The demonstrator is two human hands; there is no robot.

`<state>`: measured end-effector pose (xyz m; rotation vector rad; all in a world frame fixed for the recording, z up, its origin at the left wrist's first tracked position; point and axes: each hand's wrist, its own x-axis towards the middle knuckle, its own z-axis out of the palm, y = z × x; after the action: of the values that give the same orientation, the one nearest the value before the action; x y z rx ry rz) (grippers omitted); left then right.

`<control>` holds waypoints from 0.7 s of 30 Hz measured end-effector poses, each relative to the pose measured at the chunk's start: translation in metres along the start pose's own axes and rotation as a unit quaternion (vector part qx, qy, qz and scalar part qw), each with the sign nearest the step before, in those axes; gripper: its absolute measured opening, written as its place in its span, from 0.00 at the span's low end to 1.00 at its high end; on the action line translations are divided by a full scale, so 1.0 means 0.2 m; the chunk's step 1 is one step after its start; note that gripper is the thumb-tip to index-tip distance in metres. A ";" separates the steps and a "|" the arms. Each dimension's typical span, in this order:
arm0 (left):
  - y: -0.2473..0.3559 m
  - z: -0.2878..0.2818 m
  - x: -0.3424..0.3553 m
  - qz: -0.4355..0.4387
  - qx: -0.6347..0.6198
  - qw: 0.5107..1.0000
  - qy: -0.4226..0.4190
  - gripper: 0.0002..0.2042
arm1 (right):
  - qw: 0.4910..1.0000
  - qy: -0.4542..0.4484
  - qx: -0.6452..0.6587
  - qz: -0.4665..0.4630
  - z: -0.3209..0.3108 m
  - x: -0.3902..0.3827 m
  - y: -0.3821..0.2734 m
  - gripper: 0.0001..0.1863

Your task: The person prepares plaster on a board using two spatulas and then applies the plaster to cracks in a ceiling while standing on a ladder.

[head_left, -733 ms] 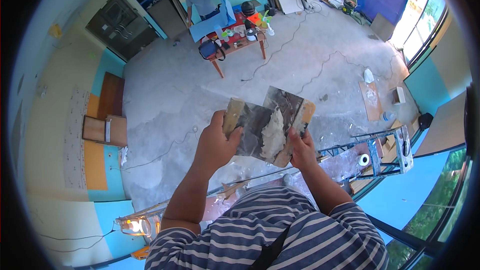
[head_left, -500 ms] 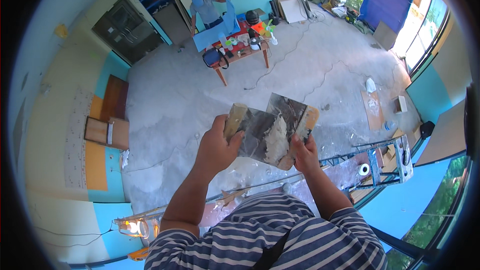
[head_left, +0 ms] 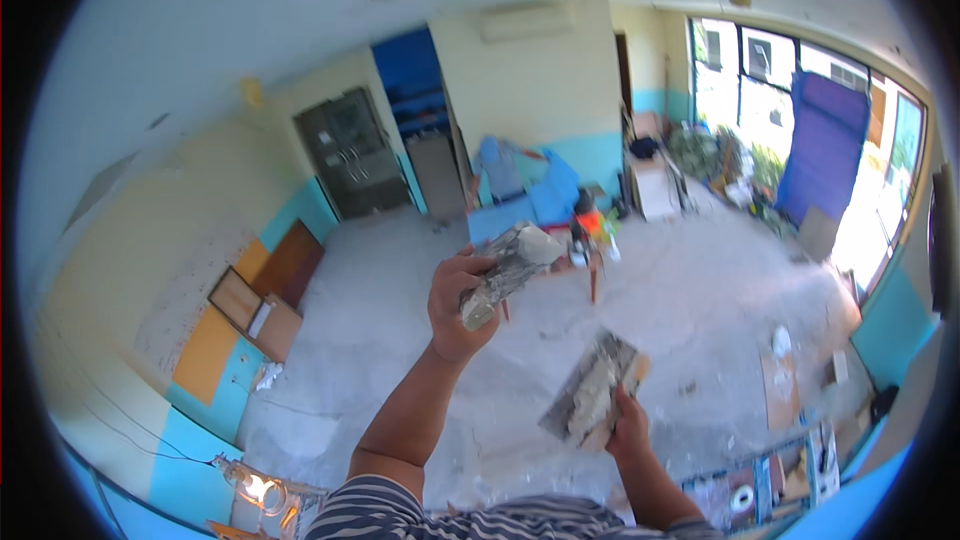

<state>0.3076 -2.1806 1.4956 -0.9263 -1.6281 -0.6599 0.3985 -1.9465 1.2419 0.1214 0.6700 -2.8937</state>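
My left hand (head_left: 456, 308) is raised and closed round a wide putty knife (head_left: 512, 270), its blade tilted up and smeared with pale plaster. Lower and to the right, my right hand (head_left: 628, 426) grips a second wide putty knife (head_left: 585, 387) by its wooden edge. A thick streak of plaster lies across that dark blade. The two tools are apart, both held in the air above the floor.
Across the room a person (head_left: 500, 172) handles blue sheets at a table (head_left: 596, 282) loaded with things. A lit work lamp (head_left: 262, 490) is at lower left. A ladder-like metal frame (head_left: 765, 480) lies lower right. Boards (head_left: 270, 320) lean on the left wall.
My hands have moved apart: the left putty knife has risen and tilted, and the right one has dropped lower. The view has swung upward, showing the ceiling and more wall.
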 end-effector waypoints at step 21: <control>-0.19 -1.08 2.38 0.061 -0.642 0.718 0.263 0.20 | 0.982 0.180 -0.041 -0.046 -0.01 -0.34 -0.06 0.22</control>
<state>0.3438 -2.2649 2.0120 -1.5614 -0.3810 -1.8480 0.4631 -1.9259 1.2535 0.6325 0.8714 -2.9521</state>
